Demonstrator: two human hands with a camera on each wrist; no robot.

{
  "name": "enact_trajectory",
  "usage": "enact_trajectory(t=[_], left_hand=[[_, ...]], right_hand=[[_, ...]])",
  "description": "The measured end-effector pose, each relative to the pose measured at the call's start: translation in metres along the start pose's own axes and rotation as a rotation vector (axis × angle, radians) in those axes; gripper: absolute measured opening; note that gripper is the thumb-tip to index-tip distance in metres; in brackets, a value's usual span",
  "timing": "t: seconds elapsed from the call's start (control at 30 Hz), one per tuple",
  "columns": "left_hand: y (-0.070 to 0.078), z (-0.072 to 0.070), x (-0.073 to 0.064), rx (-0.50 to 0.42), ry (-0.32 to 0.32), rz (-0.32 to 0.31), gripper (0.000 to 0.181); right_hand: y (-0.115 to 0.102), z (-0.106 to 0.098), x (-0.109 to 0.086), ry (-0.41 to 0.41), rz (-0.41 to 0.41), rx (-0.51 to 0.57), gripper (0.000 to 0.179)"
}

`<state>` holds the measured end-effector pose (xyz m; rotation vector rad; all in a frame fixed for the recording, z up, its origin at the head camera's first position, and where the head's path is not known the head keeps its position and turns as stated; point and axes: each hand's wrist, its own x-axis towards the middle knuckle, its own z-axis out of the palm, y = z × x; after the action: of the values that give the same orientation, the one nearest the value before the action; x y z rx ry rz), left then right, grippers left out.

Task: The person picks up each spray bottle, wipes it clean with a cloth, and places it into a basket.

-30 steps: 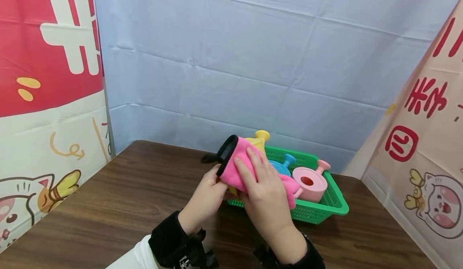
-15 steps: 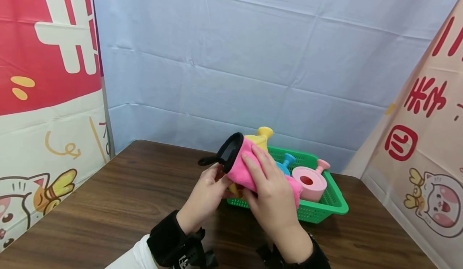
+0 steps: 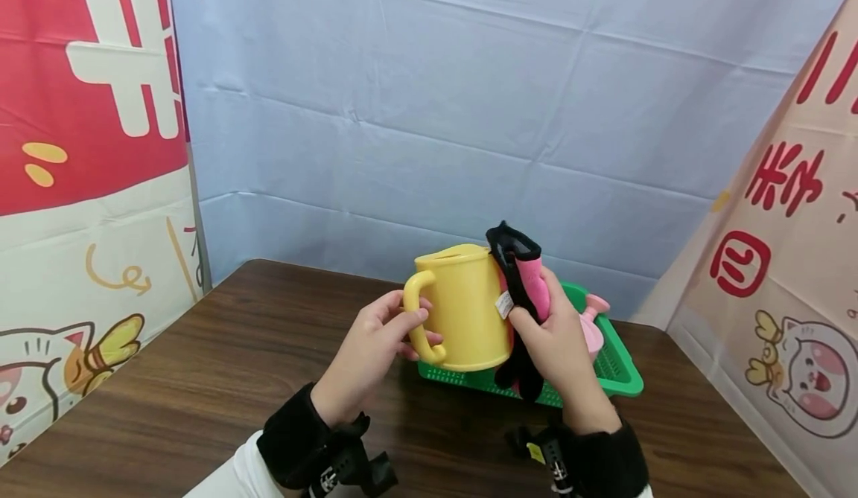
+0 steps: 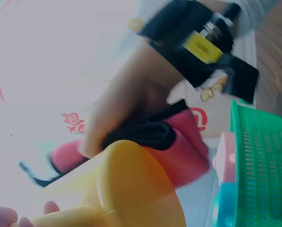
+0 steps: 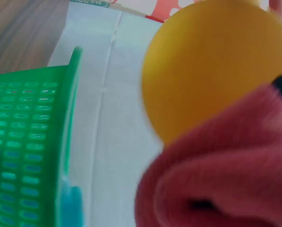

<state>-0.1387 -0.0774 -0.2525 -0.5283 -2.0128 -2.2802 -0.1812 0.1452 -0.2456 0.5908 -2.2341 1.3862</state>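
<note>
In the head view, my left hand [image 3: 369,338] holds the handle of a yellow toy watering can [image 3: 465,315], its thumb over the handle and fingers behind it. The can is upright, in front of the basket; its spout is hidden. My right hand [image 3: 559,338] grips a bunched pink and black cloth glove [image 3: 534,283], with a small white tag, against the can's right side. The left wrist view shows the glove [image 4: 185,158] touching the can [image 4: 136,184]. From the right wrist, the pink cloth [image 5: 226,165] covers part of the can's base [image 5: 211,71].
Behind the hands a green perforated basket [image 3: 626,379] stands on the brown wooden table [image 3: 302,319]. In it lies a pink toy watering can [image 3: 592,327]; a blue one [image 4: 224,205] shows beside it in the left wrist view. Cloth backdrops [image 3: 429,111] surround the table.
The glove has swung right, off the front of the yellow can, and now lies bunched in my right hand. My left hand now holds the can's handle, which faces left.
</note>
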Motion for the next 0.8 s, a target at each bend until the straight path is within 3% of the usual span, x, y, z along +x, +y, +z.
enact_trajectory(t=[0.1, 0.3, 0.6, 0.8], left_hand=[[0.002, -0.002, 0.000, -0.029, 0.010, -0.008, 0.027], [0.003, -0.003, 0.002, -0.029, 0.025, -0.019, 0.023], [0.004, -0.003, 0.002, 0.023, 0.032, 0.004, 0.023], [0.003, -0.005, 0.002, 0.033, 0.025, 0.017, 0.027]], right_hand=[[0.003, 0.000, 0.004, -0.057, 0.084, 0.045, 0.052], [-0.001, 0.005, 0.003, -0.040, 0.125, -0.064, 0.054], [-0.012, 0.008, -0.003, 0.015, 0.046, -0.143, 0.057], [-0.016, 0.015, -0.007, 0.050, -0.061, -0.195, 0.058]])
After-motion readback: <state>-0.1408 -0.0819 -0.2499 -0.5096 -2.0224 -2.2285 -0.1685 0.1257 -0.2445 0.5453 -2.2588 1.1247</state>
